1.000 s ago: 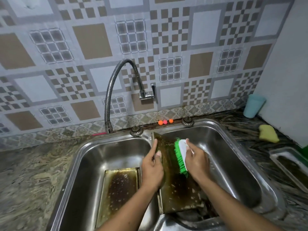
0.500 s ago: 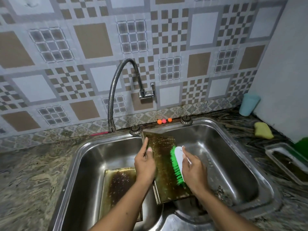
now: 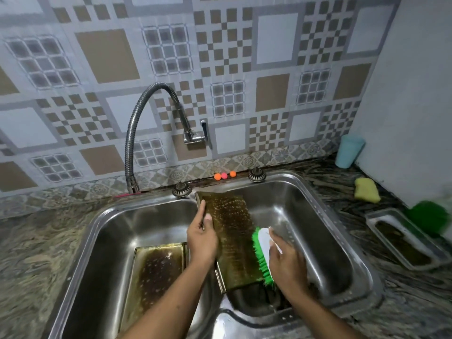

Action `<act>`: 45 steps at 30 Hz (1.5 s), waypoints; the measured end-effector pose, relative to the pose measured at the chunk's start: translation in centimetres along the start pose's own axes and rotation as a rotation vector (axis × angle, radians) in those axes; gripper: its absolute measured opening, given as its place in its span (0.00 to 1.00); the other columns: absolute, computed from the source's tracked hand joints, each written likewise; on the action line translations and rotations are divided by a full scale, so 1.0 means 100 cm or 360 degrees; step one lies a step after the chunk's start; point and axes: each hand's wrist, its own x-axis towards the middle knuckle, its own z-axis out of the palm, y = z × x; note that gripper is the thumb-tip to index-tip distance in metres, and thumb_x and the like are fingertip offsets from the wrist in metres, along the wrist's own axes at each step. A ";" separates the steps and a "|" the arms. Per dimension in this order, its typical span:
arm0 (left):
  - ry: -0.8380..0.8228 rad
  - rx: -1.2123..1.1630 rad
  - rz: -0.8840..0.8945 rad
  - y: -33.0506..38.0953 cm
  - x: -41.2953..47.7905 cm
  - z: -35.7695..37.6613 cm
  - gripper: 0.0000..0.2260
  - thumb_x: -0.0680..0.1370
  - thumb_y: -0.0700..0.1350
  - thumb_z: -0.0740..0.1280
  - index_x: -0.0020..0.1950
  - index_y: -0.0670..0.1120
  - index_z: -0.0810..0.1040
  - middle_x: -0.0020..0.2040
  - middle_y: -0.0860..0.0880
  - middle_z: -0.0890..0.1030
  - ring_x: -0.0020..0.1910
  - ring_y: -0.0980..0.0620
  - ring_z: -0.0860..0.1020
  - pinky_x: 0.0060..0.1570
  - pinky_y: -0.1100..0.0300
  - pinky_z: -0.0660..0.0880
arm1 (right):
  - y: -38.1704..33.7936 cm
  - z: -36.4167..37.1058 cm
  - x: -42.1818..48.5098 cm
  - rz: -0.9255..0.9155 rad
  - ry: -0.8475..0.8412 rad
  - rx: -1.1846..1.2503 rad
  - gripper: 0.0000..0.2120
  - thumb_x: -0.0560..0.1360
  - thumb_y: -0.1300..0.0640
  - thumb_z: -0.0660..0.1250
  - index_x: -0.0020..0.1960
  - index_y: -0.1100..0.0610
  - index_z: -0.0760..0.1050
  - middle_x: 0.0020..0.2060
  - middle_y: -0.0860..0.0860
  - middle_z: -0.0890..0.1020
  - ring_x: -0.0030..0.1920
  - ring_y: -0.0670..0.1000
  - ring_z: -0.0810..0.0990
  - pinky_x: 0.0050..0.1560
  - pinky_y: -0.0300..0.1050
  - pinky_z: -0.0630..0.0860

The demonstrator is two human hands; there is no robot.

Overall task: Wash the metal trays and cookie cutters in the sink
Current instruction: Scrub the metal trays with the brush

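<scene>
Steel sink [image 3: 293, 206], right basin: stained tray [image 3: 232, 241] is held by left hand [image 3: 201, 241], fingers [image 3: 202, 207] clamped on its edge; green brush [image 3: 261, 253] is gripped by right hand [image 3: 286, 265].

L hand [image 3: 202, 237] grips tilted tray [image 3: 230, 236] edge; R hand [image 3: 286, 263] holds green brush [image 3: 261, 255] against it.

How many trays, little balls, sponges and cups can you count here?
Trays: 3 (held tray, left-basin tray, counter tray)
Little balls: 3
Sponge: 1
Cup: 1
Total: 8
</scene>
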 end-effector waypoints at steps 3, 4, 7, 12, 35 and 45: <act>0.0003 0.0067 0.0016 0.002 -0.002 0.019 0.18 0.84 0.42 0.62 0.73 0.57 0.73 0.33 0.68 0.80 0.32 0.59 0.66 0.32 0.68 0.65 | -0.022 -0.003 -0.010 -0.0269 -0.0085 0.0158 0.19 0.78 0.55 0.64 0.68 0.45 0.77 0.49 0.47 0.83 0.51 0.49 0.82 0.53 0.44 0.77; 0.0013 0.0094 0.0014 0.004 -0.004 0.025 0.18 0.84 0.41 0.62 0.73 0.57 0.73 0.34 0.70 0.79 0.34 0.62 0.67 0.34 0.72 0.66 | -0.026 0.001 -0.016 -0.0414 -0.0132 0.0208 0.19 0.79 0.55 0.63 0.69 0.48 0.77 0.48 0.47 0.82 0.50 0.46 0.81 0.53 0.43 0.76; 0.0092 0.0057 -0.0003 0.001 -0.005 0.028 0.19 0.84 0.40 0.62 0.73 0.55 0.73 0.34 0.71 0.79 0.35 0.57 0.70 0.34 0.70 0.68 | 0.010 -0.012 0.005 -0.0260 -0.0185 0.0099 0.19 0.78 0.53 0.63 0.68 0.45 0.77 0.53 0.48 0.85 0.54 0.50 0.83 0.53 0.48 0.79; -0.0008 0.0141 -0.0094 0.004 -0.010 0.036 0.21 0.84 0.41 0.61 0.76 0.58 0.69 0.52 0.57 0.85 0.37 0.53 0.76 0.39 0.56 0.75 | 0.042 -0.056 0.071 0.0122 -0.0306 -0.0105 0.16 0.77 0.54 0.67 0.64 0.42 0.79 0.61 0.48 0.83 0.60 0.57 0.81 0.58 0.49 0.78; -0.0375 0.0458 0.0020 0.053 0.023 -0.043 0.24 0.81 0.45 0.68 0.75 0.61 0.69 0.55 0.53 0.83 0.56 0.54 0.79 0.59 0.56 0.76 | -0.098 0.021 0.016 -0.0376 -0.0361 0.0292 0.24 0.72 0.63 0.68 0.64 0.43 0.74 0.54 0.46 0.79 0.53 0.48 0.78 0.49 0.41 0.70; -0.0190 0.0781 -0.0431 -0.058 0.009 -0.239 0.22 0.85 0.39 0.57 0.78 0.56 0.66 0.66 0.56 0.71 0.52 0.58 0.78 0.43 0.69 0.79 | -0.106 0.156 -0.049 0.0043 -0.0598 0.0621 0.17 0.75 0.67 0.69 0.57 0.48 0.77 0.56 0.44 0.82 0.58 0.43 0.78 0.64 0.43 0.74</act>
